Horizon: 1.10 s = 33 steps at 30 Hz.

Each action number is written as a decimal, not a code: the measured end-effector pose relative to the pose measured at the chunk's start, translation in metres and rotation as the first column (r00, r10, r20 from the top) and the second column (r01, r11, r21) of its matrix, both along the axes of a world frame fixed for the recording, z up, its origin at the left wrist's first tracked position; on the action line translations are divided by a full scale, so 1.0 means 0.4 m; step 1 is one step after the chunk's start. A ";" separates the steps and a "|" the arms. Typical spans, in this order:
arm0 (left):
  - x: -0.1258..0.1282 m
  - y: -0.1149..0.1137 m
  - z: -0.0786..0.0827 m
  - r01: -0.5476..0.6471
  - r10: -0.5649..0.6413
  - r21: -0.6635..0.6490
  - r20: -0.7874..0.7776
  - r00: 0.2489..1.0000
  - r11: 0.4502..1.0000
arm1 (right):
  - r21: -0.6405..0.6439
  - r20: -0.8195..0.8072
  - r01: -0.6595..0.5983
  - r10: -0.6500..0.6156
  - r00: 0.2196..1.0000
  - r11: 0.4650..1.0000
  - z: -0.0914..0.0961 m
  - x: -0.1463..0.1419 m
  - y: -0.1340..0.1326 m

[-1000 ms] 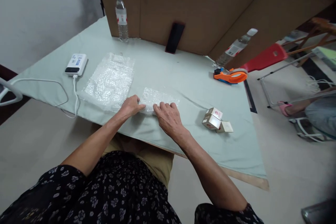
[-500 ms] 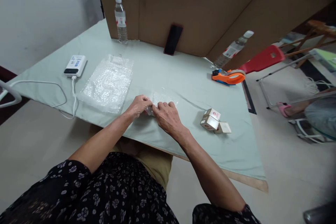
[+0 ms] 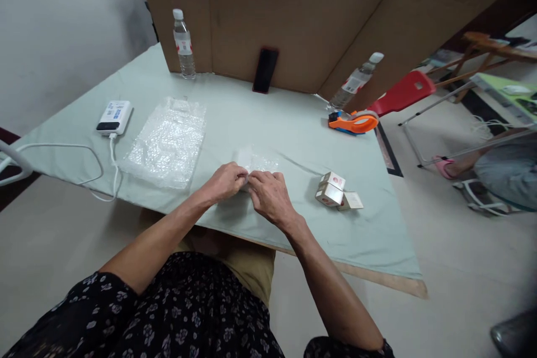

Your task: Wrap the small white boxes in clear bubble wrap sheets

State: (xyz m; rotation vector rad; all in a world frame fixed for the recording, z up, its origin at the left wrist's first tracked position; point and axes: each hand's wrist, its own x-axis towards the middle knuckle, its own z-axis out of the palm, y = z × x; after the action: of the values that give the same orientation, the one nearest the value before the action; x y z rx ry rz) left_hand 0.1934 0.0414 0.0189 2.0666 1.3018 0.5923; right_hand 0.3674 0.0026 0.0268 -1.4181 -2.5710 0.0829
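Note:
Close together near the table's front edge, my left hand and my right hand both pinch a small piece of clear bubble wrap. Its far part lies flat on the cloth beyond my fingers. Whatever may be inside the near part is hidden by my hands. To the right of my right hand sit small cream cardboard boxes with red print, one with its flap folded out. Left of my left hand lies a larger stack of bubble wrap sheets.
A white power bank with a cable lies at the left. Water bottles and a phone stand against a cardboard screen. An orange tape dispenser sits at the right edge. A person's leg shows beyond the table.
The view has shifted slightly. My fingers have moved a little along the near edge of the bubble wrap, and more of its flat part shows beyond them.

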 end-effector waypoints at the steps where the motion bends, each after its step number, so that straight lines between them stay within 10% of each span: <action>1: 0.006 -0.006 -0.009 0.005 -0.002 0.055 -0.068 0.998 0.998 | 0.017 -0.057 0.029 -0.028 0.998 0.999 -0.005 0.011 -0.009; 4: 0.017 -0.020 -0.030 0.002 0.041 0.232 -0.180 0.983 0.973 | 0.047 -0.315 0.284 -0.255 0.914 0.958 -0.035 0.064 -0.043; 7: 0.018 -0.024 -0.036 0.051 0.012 0.302 -0.203 0.979 0.952 | -0.189 -0.476 0.550 -0.566 0.673 0.814 -0.075 0.122 -0.068; 11: 0.018 -0.022 -0.030 0.098 -0.038 0.273 -0.219 0.975 0.957 | -0.522 -0.451 0.533 -0.746 0.490 0.666 -0.119 0.139 -0.061; 19: 0.022 -0.016 -0.027 0.091 -0.014 0.266 -0.276 0.961 0.960 | -0.527 -0.541 0.533 -0.745 0.390 0.662 -0.148 0.095 0.001; 28: 0.015 -0.007 -0.022 0.112 -0.049 0.222 -0.272 0.961 0.969 | -0.560 -0.471 0.493 -0.745 0.472 0.666 -0.122 0.093 0.018; 33: 0.026 -0.015 -0.019 0.093 -0.033 0.195 -0.291 0.956 0.976 | -0.545 -0.561 0.523 -0.749 0.353 0.655 -0.112 0.043 0.014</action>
State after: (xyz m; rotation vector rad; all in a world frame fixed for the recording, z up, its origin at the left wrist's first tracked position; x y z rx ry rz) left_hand 0.2037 0.0356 0.0113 2.4281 1.3754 0.4246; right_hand 0.3847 0.0081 -0.0179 -1.8668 -1.2011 0.7636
